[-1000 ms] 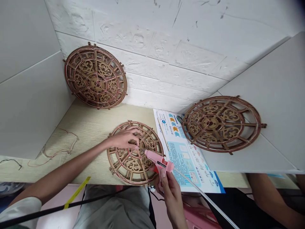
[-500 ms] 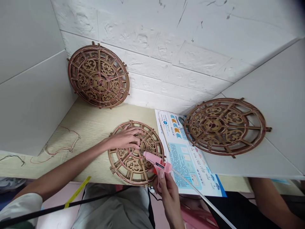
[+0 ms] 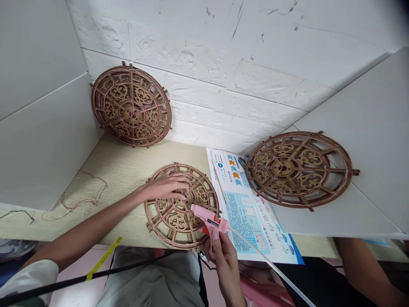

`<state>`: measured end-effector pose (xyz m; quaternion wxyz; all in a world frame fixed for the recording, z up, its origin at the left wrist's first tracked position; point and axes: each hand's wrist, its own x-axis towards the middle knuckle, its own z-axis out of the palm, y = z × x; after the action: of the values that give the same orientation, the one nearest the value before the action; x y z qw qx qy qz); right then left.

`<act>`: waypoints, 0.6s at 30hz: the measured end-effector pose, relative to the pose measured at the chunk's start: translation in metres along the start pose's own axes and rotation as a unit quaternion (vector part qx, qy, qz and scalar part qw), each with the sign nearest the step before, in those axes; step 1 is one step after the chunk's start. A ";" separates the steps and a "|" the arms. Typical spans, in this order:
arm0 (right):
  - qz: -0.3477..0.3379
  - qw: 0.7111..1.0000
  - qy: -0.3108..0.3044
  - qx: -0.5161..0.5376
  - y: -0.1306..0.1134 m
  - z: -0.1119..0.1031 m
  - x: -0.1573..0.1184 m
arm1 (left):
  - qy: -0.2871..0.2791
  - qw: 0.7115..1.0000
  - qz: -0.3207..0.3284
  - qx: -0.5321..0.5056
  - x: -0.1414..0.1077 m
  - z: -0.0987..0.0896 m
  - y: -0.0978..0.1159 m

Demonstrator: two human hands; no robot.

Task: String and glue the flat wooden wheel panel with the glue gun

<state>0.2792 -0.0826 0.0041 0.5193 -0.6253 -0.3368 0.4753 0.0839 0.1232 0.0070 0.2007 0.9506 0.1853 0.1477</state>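
Head view | left hand (image 3: 168,187): fingers spread, resting on laser-cut wooden wheel (image 3: 174,224) | right hand (image 3: 223,266): fingers wrapped around pink hot glue gun (image 3: 204,214), nozzle just beside left fingertips over wheel

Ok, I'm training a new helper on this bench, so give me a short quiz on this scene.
1. True or false: the left hand rests on a fretwork wooden disc lying on the tabletop.
2. Which hand holds the pink hot glue gun?
3. How many wooden discs show in this view?

Key: 1. True. 2. The right hand. 3. Three.
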 end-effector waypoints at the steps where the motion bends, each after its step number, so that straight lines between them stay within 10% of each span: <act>1: 0.000 1.000 0.000 0.002 0.001 -0.001 0.001 | 0.000 1.000 -0.010 -0.003 0.000 -0.001 0.001; 18: -0.005 0.997 -0.068 -0.027 0.000 -0.030 0.019 | -0.060 0.997 -0.045 0.011 0.014 -0.018 -0.005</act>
<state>0.3139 -0.0755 -0.0006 0.4801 -0.6040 -0.3872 0.5048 0.0886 0.1389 0.0239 0.2073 0.9506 0.2171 0.0792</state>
